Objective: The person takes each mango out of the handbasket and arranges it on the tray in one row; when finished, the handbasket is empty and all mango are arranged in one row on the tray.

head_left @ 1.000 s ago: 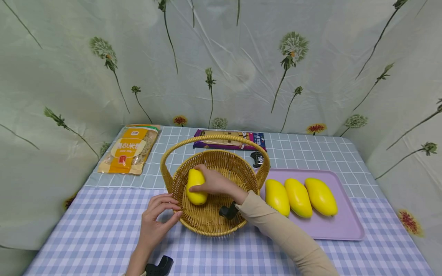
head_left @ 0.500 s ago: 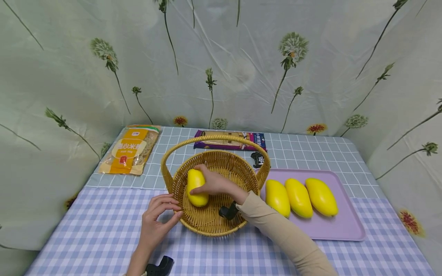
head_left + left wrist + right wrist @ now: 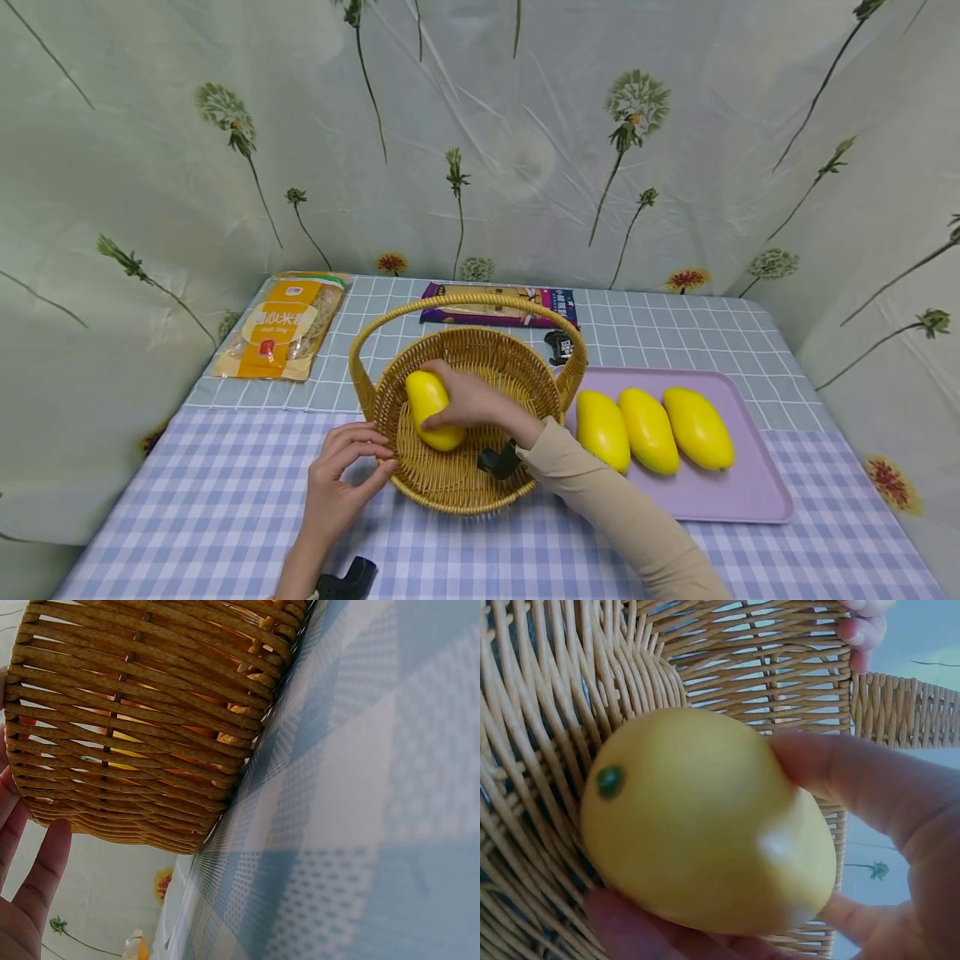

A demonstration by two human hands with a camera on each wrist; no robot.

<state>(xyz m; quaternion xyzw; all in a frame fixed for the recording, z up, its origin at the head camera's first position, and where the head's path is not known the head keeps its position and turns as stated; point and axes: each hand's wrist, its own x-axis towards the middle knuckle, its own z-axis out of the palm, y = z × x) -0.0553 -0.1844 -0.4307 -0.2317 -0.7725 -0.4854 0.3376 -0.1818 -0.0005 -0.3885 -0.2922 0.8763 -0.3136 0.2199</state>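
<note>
Inside a round wicker basket [image 3: 450,500] lies a yellow mango [image 3: 426,400], tilted against its left side. My right hand [image 3: 474,398] grips this mango from the right, with thumb and fingers on opposite sides. A dark green stem spot marks one end of the mango [image 3: 697,832] in the right wrist view. At the basket's left rim, my left hand [image 3: 341,479] holds on, its fingertips reaching over the edge. The left wrist view shows the thumb of my left hand [image 3: 37,900] against the outer wall of the basket [image 3: 135,772].
Three more mangoes [image 3: 651,429] lie on a purple tray [image 3: 750,492] right of the basket. Behind stand a tall basket handle [image 3: 465,298], a purple snack packet [image 3: 498,307] and a small black object [image 3: 558,346]. An orange food bag [image 3: 281,325] lies back left.
The mango in my right hand has tilted, its near end swinging right and its far end lowering slightly. My left hand and the basket have stayed put.
</note>
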